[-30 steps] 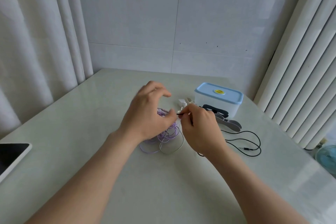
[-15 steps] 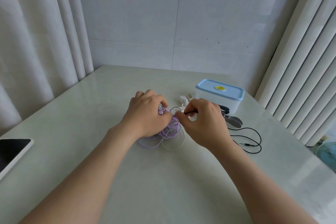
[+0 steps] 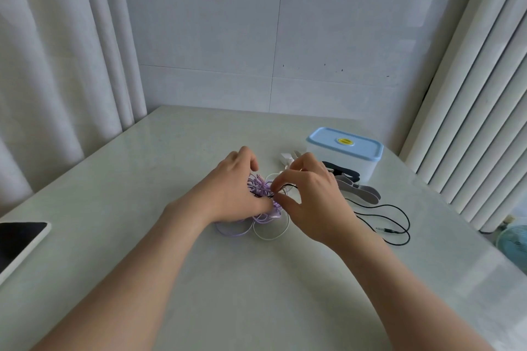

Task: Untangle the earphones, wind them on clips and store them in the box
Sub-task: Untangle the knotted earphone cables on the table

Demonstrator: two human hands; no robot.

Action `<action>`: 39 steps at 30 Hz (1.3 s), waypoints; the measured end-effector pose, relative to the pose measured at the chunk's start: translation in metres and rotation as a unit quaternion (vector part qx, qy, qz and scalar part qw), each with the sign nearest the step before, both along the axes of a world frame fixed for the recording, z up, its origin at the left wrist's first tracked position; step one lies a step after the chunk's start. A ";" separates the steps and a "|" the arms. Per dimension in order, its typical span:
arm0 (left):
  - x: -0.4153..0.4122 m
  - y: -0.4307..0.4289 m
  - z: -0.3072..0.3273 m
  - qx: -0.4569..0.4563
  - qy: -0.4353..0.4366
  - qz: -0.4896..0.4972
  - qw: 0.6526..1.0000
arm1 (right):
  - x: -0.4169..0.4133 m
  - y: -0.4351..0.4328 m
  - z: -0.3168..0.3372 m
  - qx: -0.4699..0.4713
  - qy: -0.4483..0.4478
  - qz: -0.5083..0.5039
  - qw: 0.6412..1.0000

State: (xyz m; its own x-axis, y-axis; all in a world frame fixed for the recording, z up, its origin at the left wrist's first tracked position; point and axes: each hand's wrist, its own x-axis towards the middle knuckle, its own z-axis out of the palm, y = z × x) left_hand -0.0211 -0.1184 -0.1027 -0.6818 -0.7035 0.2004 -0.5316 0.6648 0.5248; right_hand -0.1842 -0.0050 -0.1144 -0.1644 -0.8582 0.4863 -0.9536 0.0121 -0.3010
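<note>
Purple tangled earphone cable (image 3: pixel 263 218): gripped in left hand (image 3: pixel 231 188)
Thin black earphone cable (image 3: pixel 385 229): pinched by right hand (image 3: pixel 310 194)
Blue-lidded white plastic box (image 3: pixel 345 157): closed, right of hands

Box (image 3: pixel 345 158) right of earphone tangle (image 3: pixel 263 199)

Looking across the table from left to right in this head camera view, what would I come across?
White-edged tablet with dark screen → left hand → right hand → loose black earphone cable with jack plug → teal fan beyond the table's edge.
</note>
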 end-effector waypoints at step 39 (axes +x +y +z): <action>-0.001 -0.010 0.000 -0.110 0.131 0.006 0.985 | -0.015 0.004 0.008 0.007 -0.095 -0.186 0.978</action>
